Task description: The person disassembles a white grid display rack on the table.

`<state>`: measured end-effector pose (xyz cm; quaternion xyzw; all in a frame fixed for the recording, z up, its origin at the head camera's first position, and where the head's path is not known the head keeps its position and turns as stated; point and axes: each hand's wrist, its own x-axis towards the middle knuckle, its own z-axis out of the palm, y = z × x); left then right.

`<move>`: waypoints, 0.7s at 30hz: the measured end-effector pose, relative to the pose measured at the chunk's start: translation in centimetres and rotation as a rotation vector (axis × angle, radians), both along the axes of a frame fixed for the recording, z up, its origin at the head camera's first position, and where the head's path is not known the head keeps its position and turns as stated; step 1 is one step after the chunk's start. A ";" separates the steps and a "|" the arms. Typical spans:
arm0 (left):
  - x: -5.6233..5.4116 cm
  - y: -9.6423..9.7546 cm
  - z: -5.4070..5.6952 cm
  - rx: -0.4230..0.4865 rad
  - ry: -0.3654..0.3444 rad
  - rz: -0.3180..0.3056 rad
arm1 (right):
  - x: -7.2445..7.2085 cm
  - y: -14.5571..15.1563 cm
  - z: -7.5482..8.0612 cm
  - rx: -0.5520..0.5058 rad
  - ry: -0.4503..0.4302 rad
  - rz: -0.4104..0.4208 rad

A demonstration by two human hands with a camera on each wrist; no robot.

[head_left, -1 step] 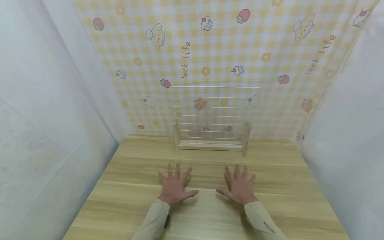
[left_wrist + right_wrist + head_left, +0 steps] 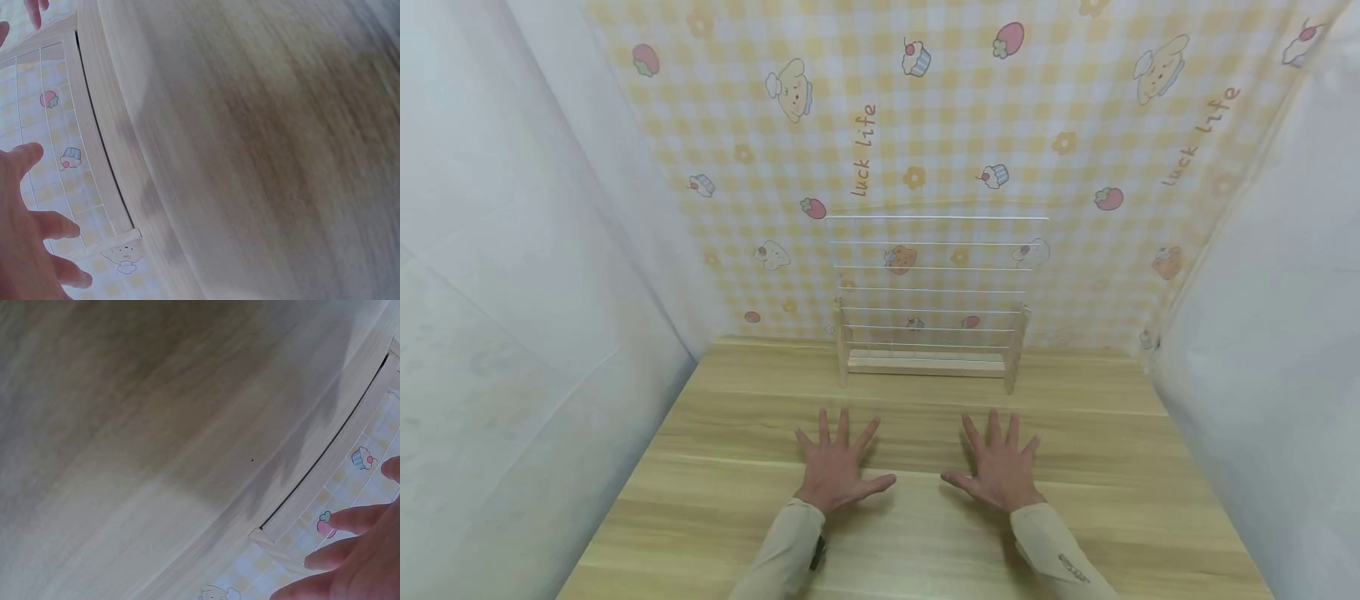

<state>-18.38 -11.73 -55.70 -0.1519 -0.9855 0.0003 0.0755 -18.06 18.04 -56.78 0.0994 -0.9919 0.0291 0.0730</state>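
Two bare hands, the left hand (image 2: 835,471) and the right hand (image 2: 1002,469), were spread above or on the wood-grain desk (image 2: 917,558) in the head view, released, with fingers straight and fanned; I could not tell whether the palms touched it. Beyond the fingertips, near the back edge, stood a wooden rack (image 2: 927,363) with thin white rods (image 2: 937,217) – apart from both hands. A yellow checked cloth (image 2: 962,92) hung behind it, and light sleeves (image 2: 786,546) covered both forearms.

In the left wrist view, the left fingers showed at the lower left in front of the rods, with other fingertips at the top left corner.

In the right wrist view, the right fingers lay outstretched at the lower right – the rack's lower bar and printed cloth showed beyond them.
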 end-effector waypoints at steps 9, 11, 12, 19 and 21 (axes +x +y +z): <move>0.0 0.1 0.3 0.023 -0.022 0.001 | 0.2 0.0 0.0 -0.022 -0.030 -0.005; 0.1 0.0 0.3 0.026 -0.027 0.004 | 0.2 0.1 0.0 -0.030 -0.027 -0.005; 0.1 0.0 0.3 0.032 -0.027 0.005 | 0.3 0.2 0.0 -0.034 -0.025 -0.004; -0.1 -0.4 0.2 0.080 -0.073 0.017 | 0.0 1.5 0.3 -0.053 0.001 -0.020; -0.3 -0.7 0.1 0.117 -0.082 0.020 | -0.2 2.1 0.5 -0.064 0.002 -0.029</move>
